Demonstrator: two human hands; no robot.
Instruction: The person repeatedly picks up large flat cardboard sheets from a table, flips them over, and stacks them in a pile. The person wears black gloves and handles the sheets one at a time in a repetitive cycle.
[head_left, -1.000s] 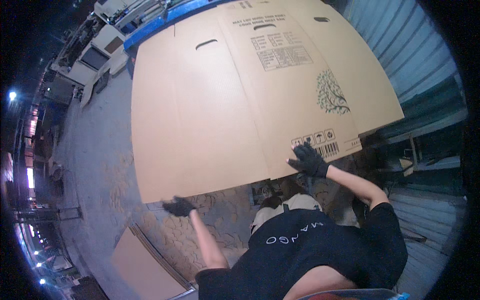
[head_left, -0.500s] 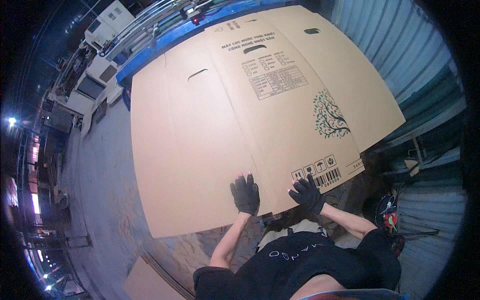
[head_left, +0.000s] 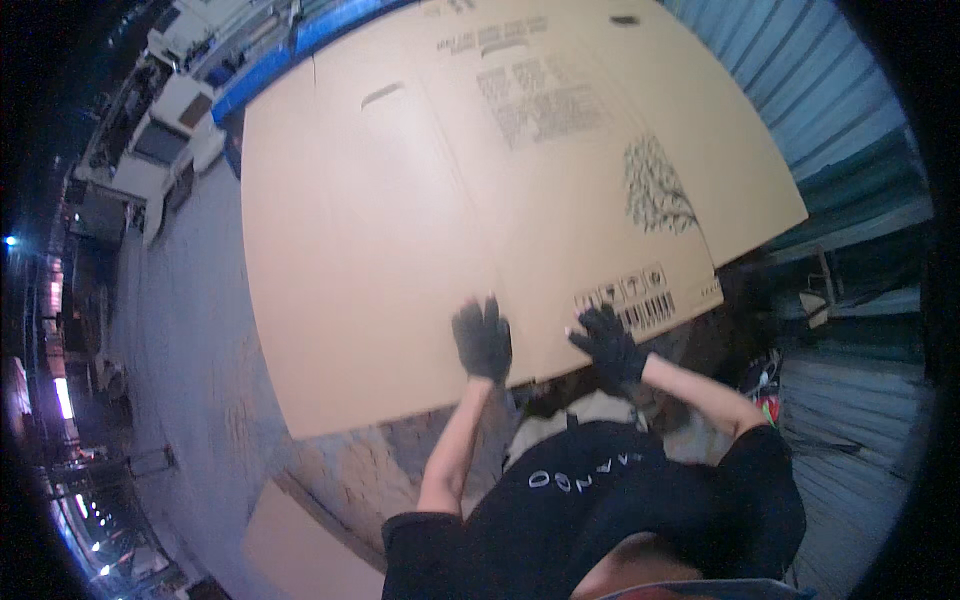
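A large flat cardboard sheet (head_left: 350, 250), brown with dark printing, a tree drawing and cut-out hand slots, spreads out in front of me. My left hand (head_left: 483, 340), in a black glove with bare fingertips, lies flat on the sheet near its close edge, fingers stretched out. To its right, my right hand (head_left: 608, 345), gloved alike, rests at the same edge beside the printed barcode, its fingers spread. Neither hand grips anything that I can see. The picture is slightly smeared by motion.
At the far side, a blue machine frame (head_left: 325, 30) borders the sheet. Corrugated metal sheeting (head_left: 790, 90) rises on the right. More cardboard (head_left: 300, 545) sits low at the lower left, above the grey floor (head_left: 190, 330). Pale machinery (head_left: 165, 140) stands at the far left.
The sheet and both hands now appear higher in the picture, and the surroundings have shifted up too. Both hands remain on the sheet's near edge, fingers outstretched.
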